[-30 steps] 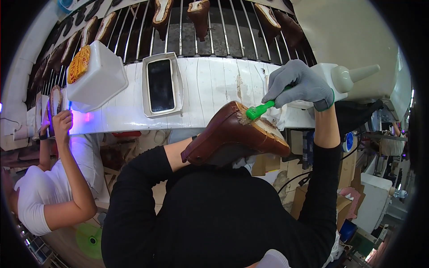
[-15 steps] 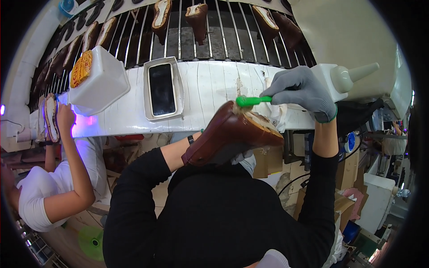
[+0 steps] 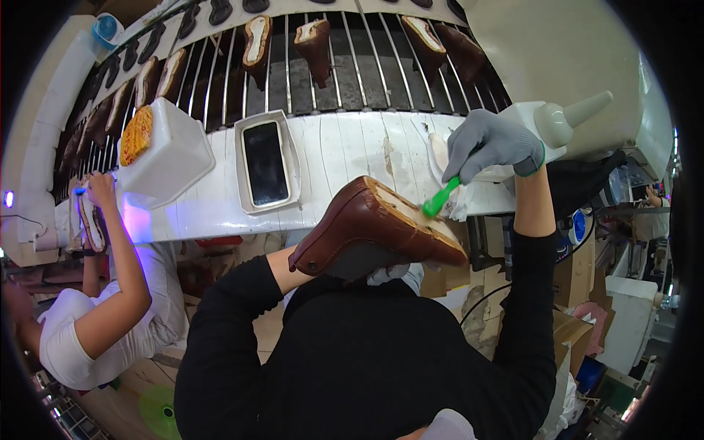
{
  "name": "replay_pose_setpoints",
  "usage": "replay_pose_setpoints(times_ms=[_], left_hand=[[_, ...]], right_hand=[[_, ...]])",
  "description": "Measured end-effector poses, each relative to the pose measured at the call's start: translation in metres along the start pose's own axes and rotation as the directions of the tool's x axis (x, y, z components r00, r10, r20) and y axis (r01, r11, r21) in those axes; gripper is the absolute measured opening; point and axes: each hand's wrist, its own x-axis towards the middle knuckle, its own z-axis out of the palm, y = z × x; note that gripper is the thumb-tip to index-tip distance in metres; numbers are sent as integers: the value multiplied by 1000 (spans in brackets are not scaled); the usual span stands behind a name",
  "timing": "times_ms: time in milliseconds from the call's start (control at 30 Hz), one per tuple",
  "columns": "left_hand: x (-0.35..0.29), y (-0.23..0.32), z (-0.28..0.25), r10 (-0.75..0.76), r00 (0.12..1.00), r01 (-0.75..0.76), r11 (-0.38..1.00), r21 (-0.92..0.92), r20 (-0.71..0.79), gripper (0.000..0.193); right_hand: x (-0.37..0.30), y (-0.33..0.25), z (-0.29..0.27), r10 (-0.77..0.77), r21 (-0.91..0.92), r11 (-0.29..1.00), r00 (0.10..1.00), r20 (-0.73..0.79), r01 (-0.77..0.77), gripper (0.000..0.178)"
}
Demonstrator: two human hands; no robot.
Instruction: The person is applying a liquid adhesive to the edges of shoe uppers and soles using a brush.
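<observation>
A brown leather boot (image 3: 334, 231) lies tilted across my front, its pale, unfinished underside (image 3: 400, 202) turned up. My left hand (image 3: 389, 274), in a grey glove, is closed on the boot from below; most of that hand is hidden behind the leather. In my grey-gloved right hand (image 3: 493, 144) is a small green-handled brush (image 3: 441, 196), pinched by the fingers and slanting down. The brush head meets the boot's underside near its right edge.
A white bottle with a long nozzle (image 3: 561, 121) stands by my right hand. On the white table (image 3: 352, 147) are a shallow tray with a dark glossy rectangle (image 3: 266, 165) and a white container (image 3: 172, 161). Beyond, boots (image 3: 314, 51) rest on metal bars. A co-worker (image 3: 110, 293) handles a shoe at left.
The brush has moved right along the boot's underside, from its rounded upper end, and its handle now slants more steeply. The boot has turned slightly, showing more underside.
</observation>
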Motion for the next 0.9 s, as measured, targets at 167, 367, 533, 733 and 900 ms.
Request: replay_pose_setpoints(times_ms=[167,367,533,733,900], left_hand=[[16,31,-42,87,986,-113,977,-179,-143,55],[43,58,-37,447,408,-726,687,14,-796,58],[30,59,-37,433,425,-439,867,237,-795,58],[42,25,-63,803,144,-558,548,623,-578,73],[51,14,-86,998,50,-73,-22,997,26,80]], right_hand=[[-28,14,3,72,92,996,611,-789,2,21],[-29,16,1,179,144,877,-32,-983,459,27],[-9,-17,24,-29,13,962,148,-989,272,22],[13,-45,30,-186,-154,978,241,-953,144,21],[24,-48,28,-307,-279,950,236,-922,143,22]])
